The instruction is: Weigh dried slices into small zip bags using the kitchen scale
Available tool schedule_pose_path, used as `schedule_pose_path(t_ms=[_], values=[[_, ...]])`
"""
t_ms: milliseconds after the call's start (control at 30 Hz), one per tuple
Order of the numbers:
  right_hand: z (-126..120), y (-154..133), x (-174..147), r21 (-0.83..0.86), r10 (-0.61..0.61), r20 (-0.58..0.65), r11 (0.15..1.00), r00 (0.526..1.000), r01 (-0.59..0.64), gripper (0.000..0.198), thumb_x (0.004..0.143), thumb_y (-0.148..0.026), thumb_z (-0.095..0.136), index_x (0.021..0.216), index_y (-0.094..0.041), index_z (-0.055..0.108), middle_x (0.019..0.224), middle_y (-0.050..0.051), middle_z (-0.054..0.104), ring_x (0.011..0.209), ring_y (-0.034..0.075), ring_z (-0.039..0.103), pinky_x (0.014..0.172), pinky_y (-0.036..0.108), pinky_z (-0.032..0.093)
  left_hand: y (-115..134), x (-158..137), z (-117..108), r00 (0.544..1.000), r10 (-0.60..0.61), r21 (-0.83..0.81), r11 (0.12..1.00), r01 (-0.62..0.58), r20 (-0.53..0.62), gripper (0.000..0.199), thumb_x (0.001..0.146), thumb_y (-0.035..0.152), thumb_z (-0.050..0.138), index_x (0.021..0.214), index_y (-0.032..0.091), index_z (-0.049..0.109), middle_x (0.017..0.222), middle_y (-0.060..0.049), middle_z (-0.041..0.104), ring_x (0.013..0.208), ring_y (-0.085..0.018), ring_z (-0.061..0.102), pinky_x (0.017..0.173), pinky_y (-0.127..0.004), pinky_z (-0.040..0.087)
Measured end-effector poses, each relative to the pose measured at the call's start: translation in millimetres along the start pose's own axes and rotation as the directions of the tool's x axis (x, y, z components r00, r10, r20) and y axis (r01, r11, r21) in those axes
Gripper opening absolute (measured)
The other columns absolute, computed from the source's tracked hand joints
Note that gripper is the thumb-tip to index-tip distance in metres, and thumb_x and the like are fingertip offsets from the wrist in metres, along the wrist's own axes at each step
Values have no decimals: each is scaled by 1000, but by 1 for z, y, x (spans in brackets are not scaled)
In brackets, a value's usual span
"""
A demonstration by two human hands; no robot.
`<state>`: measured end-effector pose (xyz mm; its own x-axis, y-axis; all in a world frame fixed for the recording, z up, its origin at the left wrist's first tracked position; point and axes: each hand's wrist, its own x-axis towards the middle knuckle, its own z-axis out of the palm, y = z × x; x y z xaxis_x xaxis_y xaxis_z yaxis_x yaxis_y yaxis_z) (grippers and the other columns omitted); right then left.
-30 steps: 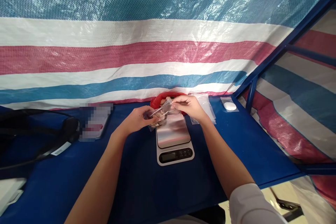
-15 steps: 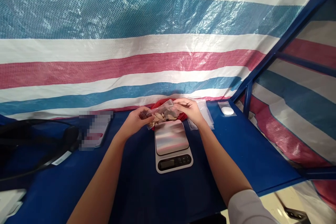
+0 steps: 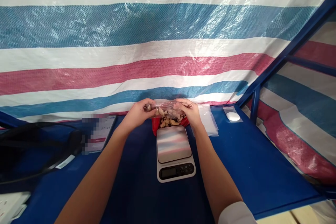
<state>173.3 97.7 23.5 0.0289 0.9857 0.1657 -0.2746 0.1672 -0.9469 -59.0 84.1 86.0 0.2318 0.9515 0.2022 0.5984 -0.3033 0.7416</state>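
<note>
Between my two hands a clear plastic bag point(image 3: 167, 106) is stretched sideways, with some pale brown dried pieces visible in it. My left hand point(image 3: 139, 114) is closed on the bag's left end. At the right end, the fingers of my right hand point(image 3: 190, 110) pinch it. Just below the bag, a red bag point(image 3: 155, 126) lies open and shows more brown dried pieces point(image 3: 170, 122), whose exact kind I cannot tell. Nearest to me stands a white kitchen scale point(image 3: 174, 145) with a shiny metal plate; no digits are readable on its dark display.
Flat clear bags point(image 3: 208, 120) lie right of my right hand. Farther right, a white rounded object point(image 3: 233, 116) rests on a small clear bag. A phone point(image 3: 101, 136) and a black strap-like item point(image 3: 65, 140) are at left. A striped sheet point(image 3: 126, 77) rises behind the blue table point(image 3: 236, 168).
The clear bag has gone from slanted to nearly level, lifted and drawn straighter between my hands. The red bag's brown contents now show beneath it. The view has shifted slightly.
</note>
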Motion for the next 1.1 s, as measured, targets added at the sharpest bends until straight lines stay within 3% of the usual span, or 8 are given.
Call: schedule_pose_path(t_ms=[433,667,1100], values=[[-20,2,6,86,31,-104,996,994,-22,33,69,-44,84,92,-22,75,88,5,80,90,26,75,77,37,61,23,27,11,996,64,-22,998,-66,-56,36,76,47,69,98,18,68,90,-4,71,80,-21,65,70,-30,52],[-18,3,5,41,36,-103,999,994,-31,32,68,-46,83,88,-23,75,91,5,79,93,26,74,76,36,61,19,39,14,994,96,-4,995,-96,-52,35,75,46,70,99,19,70,91,-3,72,79,-20,65,74,-30,53],[-21,26,12,-76,18,-134,997,991,-29,35,69,-50,80,86,-21,74,84,4,76,79,22,71,67,31,58,11,46,8,994,111,102,989,-109,-13,47,77,51,69,112,20,71,100,-6,74,78,-21,65,74,-33,53]])
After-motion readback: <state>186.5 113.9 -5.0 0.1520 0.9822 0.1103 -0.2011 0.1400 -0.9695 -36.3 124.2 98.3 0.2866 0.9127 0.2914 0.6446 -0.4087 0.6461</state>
